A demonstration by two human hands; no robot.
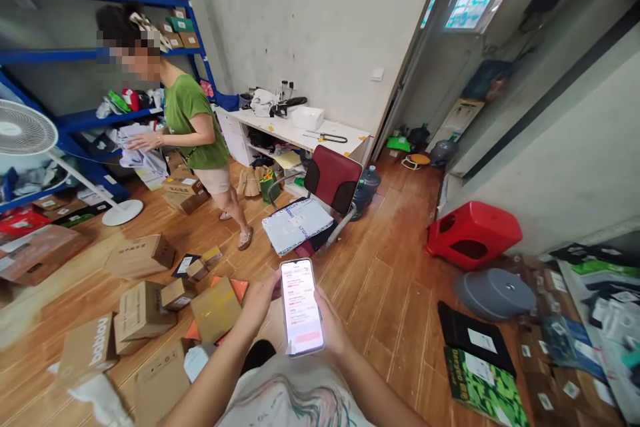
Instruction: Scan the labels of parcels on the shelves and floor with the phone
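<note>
The left forearm (215,365) and right forearm (374,381) (both bare) reach forward, converging; the left hand (261,292) and right hand (331,321) curl inward, nearly level.

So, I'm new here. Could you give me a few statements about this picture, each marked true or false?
1. The left hand and right hand both hold the phone. True.
2. The phone's screen is dark. False: it is lit.
3. A white package lies on the chair. True.
4. The other person wears a red top. False: the top is green.
5. The fan is at the picture's right side. False: it is at the left.
6. Boxes lie on the floor. True.
</note>
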